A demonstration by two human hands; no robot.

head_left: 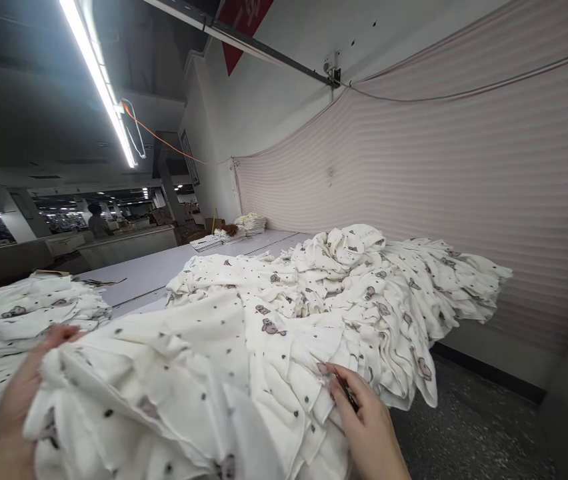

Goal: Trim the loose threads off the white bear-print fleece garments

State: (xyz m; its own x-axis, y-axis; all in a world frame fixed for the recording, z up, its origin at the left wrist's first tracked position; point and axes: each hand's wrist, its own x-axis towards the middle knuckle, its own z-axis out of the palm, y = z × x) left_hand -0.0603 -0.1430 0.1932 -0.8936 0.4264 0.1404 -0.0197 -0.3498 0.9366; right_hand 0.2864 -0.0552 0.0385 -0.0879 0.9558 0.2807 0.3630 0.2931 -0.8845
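A bunched piece of white cloth [174, 373] with small dark dots and grey-brown animal prints spreads across the foreground. At its left edge is my left hand [21, 400], curled around the fabric; the cloth hides part of it and its fingertips are blurred. My right hand [364, 420] is closed, with thumb and forefinger pinched at a fold of the cloth. Within its grip shows a small dark tool, apparently thread snips [348, 392], mostly covered by the fingers. Behind lies a large heap of the same printed cloth [374, 293].
Another pile of printed cloth [29, 307] lies at the left on the pale table [164, 263]. Folded white stacks [251, 223] stand at the far end. A pinkish striped sheet [414, 167] covers the right wall. A person [98, 221] is in the distance.
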